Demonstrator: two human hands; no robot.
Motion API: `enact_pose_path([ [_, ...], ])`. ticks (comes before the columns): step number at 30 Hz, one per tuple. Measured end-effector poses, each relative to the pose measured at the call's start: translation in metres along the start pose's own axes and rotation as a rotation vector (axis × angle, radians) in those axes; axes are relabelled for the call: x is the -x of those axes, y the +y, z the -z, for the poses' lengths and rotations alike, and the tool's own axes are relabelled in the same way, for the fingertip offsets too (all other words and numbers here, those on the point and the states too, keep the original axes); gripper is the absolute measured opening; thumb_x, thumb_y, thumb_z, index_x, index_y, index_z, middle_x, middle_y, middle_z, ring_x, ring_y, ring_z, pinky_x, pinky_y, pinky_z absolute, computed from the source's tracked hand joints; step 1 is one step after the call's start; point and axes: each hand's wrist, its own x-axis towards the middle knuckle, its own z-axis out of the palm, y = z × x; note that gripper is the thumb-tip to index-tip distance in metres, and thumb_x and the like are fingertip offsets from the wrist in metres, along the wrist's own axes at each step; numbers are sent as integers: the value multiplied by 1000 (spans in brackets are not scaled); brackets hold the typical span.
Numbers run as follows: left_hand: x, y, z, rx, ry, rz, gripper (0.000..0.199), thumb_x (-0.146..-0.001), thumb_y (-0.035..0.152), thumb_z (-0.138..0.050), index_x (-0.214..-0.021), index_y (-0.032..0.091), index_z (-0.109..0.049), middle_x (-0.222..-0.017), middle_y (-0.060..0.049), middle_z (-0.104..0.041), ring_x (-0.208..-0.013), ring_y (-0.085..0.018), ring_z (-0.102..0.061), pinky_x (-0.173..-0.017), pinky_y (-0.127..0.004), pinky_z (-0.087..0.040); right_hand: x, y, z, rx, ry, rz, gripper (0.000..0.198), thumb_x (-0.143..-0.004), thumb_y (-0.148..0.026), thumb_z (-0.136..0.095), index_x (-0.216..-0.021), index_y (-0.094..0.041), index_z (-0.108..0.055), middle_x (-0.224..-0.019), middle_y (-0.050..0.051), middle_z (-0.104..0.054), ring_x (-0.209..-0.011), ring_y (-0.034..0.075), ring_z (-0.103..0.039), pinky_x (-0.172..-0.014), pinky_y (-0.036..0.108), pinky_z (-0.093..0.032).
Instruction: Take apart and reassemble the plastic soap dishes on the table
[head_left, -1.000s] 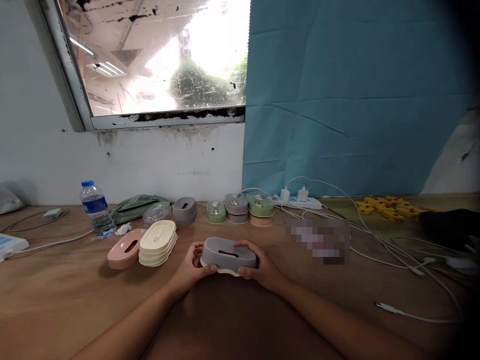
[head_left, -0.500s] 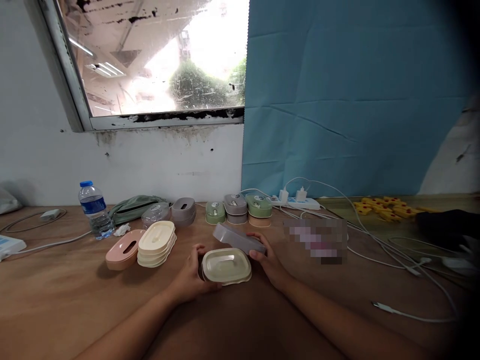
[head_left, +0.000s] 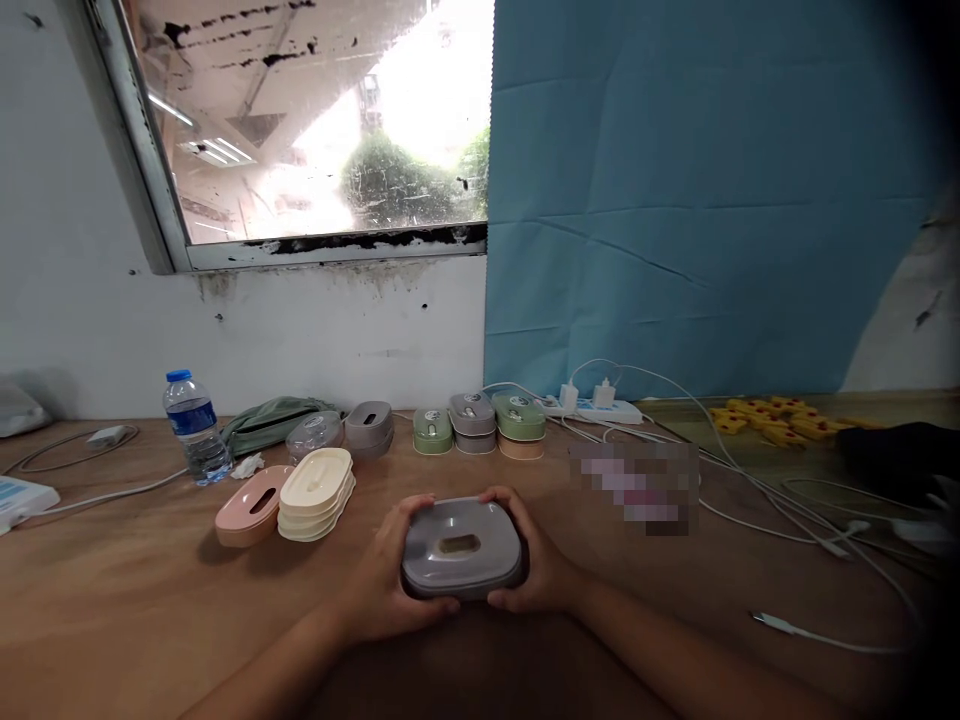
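Note:
In front of me lies a grey plastic box cover [head_left: 469, 530] with rounded corners and an oval slot in its top. My left hand [head_left: 390, 570] is wrapped round its left end, and my right hand [head_left: 536, 565] grips the right end, thumbs along the near edge. A cream tone shows through the slot; the cream tray itself is hidden under the cover. Left of my hands a stack of cream trays [head_left: 316, 492] leans against a pink cover [head_left: 253, 508] with a dark slot.
Grey and green lidded boxes [head_left: 472, 420] stand along the wall, with another grey slotted cover [head_left: 367, 428]. A water bottle [head_left: 195, 425] and a green pouch [head_left: 274, 425] are at the back left. White cables [head_left: 750, 480] and a power strip [head_left: 619, 410] lie on the right.
The grey cover, tilted in my right hand behind the cream tray before, now sits level over it. My left hand has moved from the tray to the cover's left end.

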Motion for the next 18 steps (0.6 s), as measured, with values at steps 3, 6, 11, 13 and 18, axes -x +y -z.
enact_pose_path([
  [3,1,3,2,-51,-19,-23,81,-53,36,-73,-122,23,-32,-120,-10,-43,-111,-28,-42,-93,-38,-36,0,0,-2,-26,-25,25,86,-51,-41,-73,-119,-22,-23,-115,10,-39,-107,24,-44,-91,36,-37],
  [6,-2,11,15,-102,112,-127,74,-54,33,-72,-116,24,-33,-119,-10,-41,-113,-29,-40,-95,-39,-35,-1,2,-2,-39,-106,14,105,-51,-46,-75,-130,-23,-9,-135,14,-22,-126,27,-25,-104,41,-21],
  [11,-3,4,73,-297,715,-17,62,-62,40,-65,-113,24,-32,-120,-9,-38,-114,-26,-39,-96,-40,-34,-4,9,2,-27,-141,-94,102,-59,-49,-70,-134,-22,-6,-141,14,-16,-131,26,-18,-105,44,-16],
  [13,2,-14,104,-413,938,204,68,-62,50,-62,-115,21,-31,-120,-10,-38,-110,-27,-43,-90,-40,-39,-4,9,3,-2,-154,-152,89,-64,-45,-68,-133,-22,-15,-138,13,-27,-126,25,-30,-103,43,-24],
  [18,23,-72,162,-607,906,782,75,-58,66,-54,-112,15,-37,-115,-18,-47,-107,-36,-45,-82,-46,-41,-6,6,3,198,-182,-146,75,-62,-38,-70,-126,-20,-34,-135,13,-34,-127,28,-27,-103,44,-23],
])
